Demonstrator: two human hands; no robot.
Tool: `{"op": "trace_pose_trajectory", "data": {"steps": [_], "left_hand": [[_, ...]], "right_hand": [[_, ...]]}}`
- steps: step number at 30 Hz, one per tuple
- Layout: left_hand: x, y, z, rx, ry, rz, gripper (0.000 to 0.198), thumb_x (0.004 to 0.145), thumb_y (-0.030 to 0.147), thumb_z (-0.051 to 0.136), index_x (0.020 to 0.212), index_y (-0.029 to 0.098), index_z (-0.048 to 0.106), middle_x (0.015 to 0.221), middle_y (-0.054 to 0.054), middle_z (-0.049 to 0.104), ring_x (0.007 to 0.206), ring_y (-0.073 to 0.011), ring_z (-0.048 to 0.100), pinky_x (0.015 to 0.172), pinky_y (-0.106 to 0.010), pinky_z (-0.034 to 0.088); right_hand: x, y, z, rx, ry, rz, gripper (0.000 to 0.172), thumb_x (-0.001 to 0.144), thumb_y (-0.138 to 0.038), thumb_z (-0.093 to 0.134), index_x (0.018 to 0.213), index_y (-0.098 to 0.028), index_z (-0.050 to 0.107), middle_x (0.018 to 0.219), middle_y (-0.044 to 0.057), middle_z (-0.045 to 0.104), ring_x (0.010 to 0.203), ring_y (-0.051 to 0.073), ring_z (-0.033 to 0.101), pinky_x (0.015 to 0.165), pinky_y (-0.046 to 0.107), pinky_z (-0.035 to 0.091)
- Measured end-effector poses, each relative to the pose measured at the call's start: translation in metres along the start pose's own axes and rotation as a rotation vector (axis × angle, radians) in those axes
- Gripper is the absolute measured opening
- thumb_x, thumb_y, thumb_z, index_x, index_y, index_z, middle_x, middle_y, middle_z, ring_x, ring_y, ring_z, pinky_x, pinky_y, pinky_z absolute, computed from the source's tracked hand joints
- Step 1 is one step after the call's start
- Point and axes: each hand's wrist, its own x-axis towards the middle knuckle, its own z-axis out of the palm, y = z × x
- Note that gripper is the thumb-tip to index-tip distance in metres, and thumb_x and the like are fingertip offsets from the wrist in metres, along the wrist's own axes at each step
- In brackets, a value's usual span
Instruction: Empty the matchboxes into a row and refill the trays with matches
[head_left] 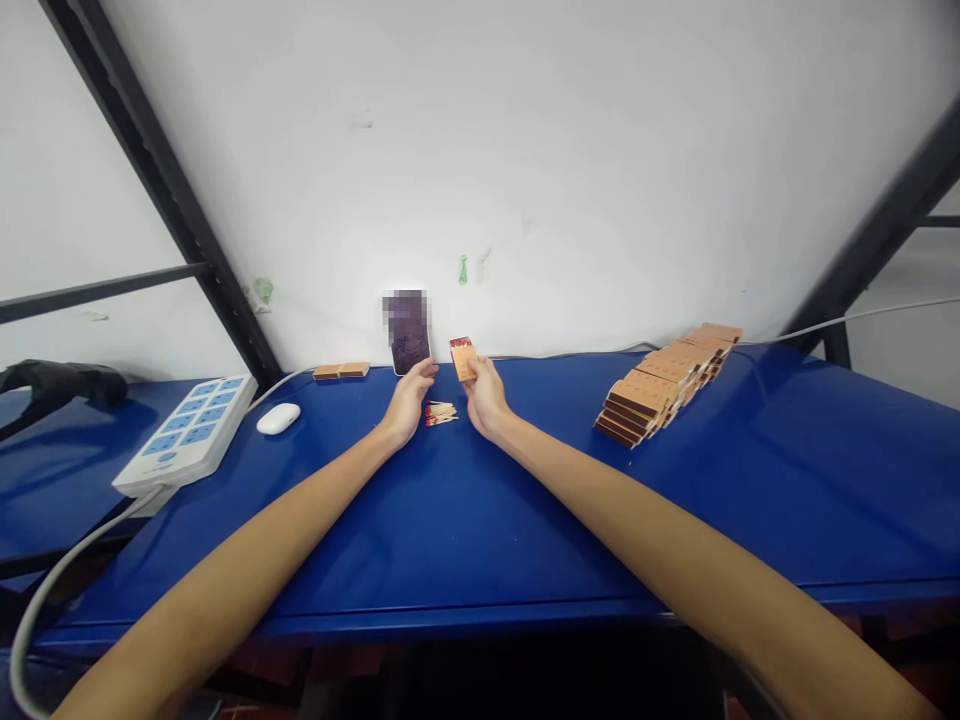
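My right hand (487,396) is closed around a matchbox (463,362), holding it tilted up above the table. Red match heads show at the box's upper end, where it is partly open. To the left, my left hand (410,396) is held with its fingers loosely stretched and nothing visible in them. Between the two hands a small pile of loose matches (441,413) lies on the blue table (450,540), their red heads mostly to the left. Just behind my left hand, a phone (411,340) leans upright against the wall.
Stacked matchboxes (660,380) lean in a slanted row at the right. Two matchboxes (341,371) lie by the wall at the left. A white earbud case (278,418) and a power strip (187,432) with a cable are further left. Black metal posts (161,170) frame the table.
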Motion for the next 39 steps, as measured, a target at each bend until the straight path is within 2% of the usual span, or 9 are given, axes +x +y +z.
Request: {"op": "trace_pose_trajectory", "data": {"steps": [3,5,8,11,17,23,27,33,39], "left_hand": [[-0.007,0.009,-0.008,0.227,-0.098,0.106,0.046,0.074,0.029,0.059,0.119,0.02,0.067,0.13,-0.009,0.063,0.133,-0.0307,0.048,0.118,-0.047,0.029],[-0.013,0.017,-0.014,0.36,-0.204,0.164,0.033,0.073,0.03,0.066,0.104,0.021,0.073,0.118,-0.007,0.068,0.122,-0.0311,0.055,0.117,-0.048,0.03],[-0.019,0.024,-0.02,0.5,-0.337,0.231,0.021,0.076,0.032,0.067,0.094,0.023,0.076,0.106,-0.006,0.072,0.109,-0.0292,0.062,0.111,-0.048,0.037],[-0.019,0.024,-0.023,0.573,-0.396,0.281,0.02,0.08,0.031,0.064,0.094,0.024,0.076,0.108,-0.007,0.072,0.106,-0.0286,0.064,0.105,-0.045,0.043],[-0.017,0.02,-0.024,0.597,-0.38,0.317,0.032,0.082,0.03,0.062,0.112,0.025,0.073,0.116,-0.007,0.072,0.108,-0.0306,0.064,0.104,-0.044,0.044],[-0.018,0.019,-0.027,0.659,-0.38,0.355,0.039,0.079,0.04,0.071,0.114,0.024,0.072,0.117,-0.008,0.071,0.111,-0.0321,0.063,0.106,-0.044,0.042],[-0.018,0.02,-0.03,0.744,-0.419,0.361,0.041,0.079,0.039,0.07,0.117,0.023,0.071,0.118,-0.01,0.07,0.11,-0.0336,0.063,0.104,-0.045,0.043],[-0.014,0.02,-0.032,0.597,-0.383,0.298,0.036,0.079,0.04,0.071,0.111,0.024,0.074,0.111,-0.007,0.073,0.101,-0.03,0.066,0.102,-0.043,0.045],[-0.01,0.018,-0.032,0.535,-0.385,0.238,0.026,0.076,0.037,0.072,0.099,0.025,0.077,0.097,-0.006,0.075,0.089,-0.0276,0.065,0.098,-0.042,0.046]], "right_hand": [[0.008,-0.007,-0.024,-0.163,-0.015,-0.036,0.01,0.077,-0.034,0.054,0.078,-0.024,0.052,0.077,-0.002,0.065,0.078,0.017,0.062,0.074,0.028,0.048],[0.014,-0.011,-0.04,-0.272,-0.034,-0.06,0.01,0.074,-0.032,0.06,0.076,-0.022,0.057,0.076,-0.001,0.067,0.077,0.018,0.062,0.073,0.029,0.048],[0.02,-0.015,-0.056,-0.398,-0.055,-0.09,0.009,0.074,-0.029,0.061,0.078,-0.021,0.063,0.077,0.0,0.071,0.075,0.019,0.064,0.073,0.03,0.049],[0.021,-0.017,-0.059,-0.491,-0.073,-0.11,0.011,0.077,-0.027,0.059,0.079,-0.02,0.067,0.075,0.002,0.072,0.07,0.018,0.066,0.072,0.031,0.05],[0.014,-0.02,-0.055,-0.622,-0.096,-0.177,0.013,0.077,-0.025,0.064,0.086,-0.021,0.073,0.073,0.002,0.073,0.071,0.019,0.067,0.08,0.034,0.051],[0.012,-0.022,-0.056,-0.669,-0.086,-0.218,0.013,0.077,-0.023,0.064,0.086,-0.02,0.073,0.078,0.002,0.073,0.075,0.019,0.066,0.081,0.033,0.05],[0.01,-0.023,-0.054,-0.675,-0.106,-0.226,0.013,0.077,-0.021,0.062,0.086,-0.02,0.072,0.08,0.002,0.074,0.074,0.018,0.066,0.077,0.031,0.049],[0.006,-0.026,-0.052,-0.69,-0.144,-0.207,0.01,0.074,-0.019,0.062,0.078,-0.02,0.071,0.067,0.0,0.071,0.065,0.018,0.063,0.07,0.03,0.048],[0.005,-0.025,-0.053,-0.695,-0.17,-0.223,0.012,0.074,-0.019,0.062,0.078,-0.021,0.072,0.068,0.0,0.071,0.066,0.018,0.063,0.068,0.03,0.047]]}}
